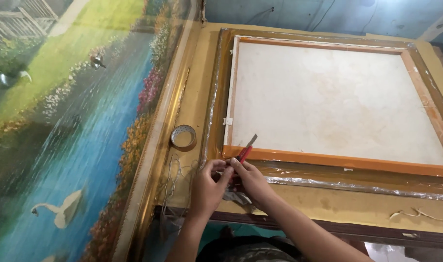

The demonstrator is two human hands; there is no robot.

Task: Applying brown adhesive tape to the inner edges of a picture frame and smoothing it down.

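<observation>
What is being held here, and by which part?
The right hand holds a red utility knife by its handle's lower end, blade pointing up over the orange frame edge. The left hand meets it there; its own grip cannot be told.

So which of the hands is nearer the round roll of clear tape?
Left. The left hand lies just below-right of the round roll of clear tape; the right hand is farther right.

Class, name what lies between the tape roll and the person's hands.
In the head view, loose pale string lies on the board between the tape roll and the left hand.
</observation>
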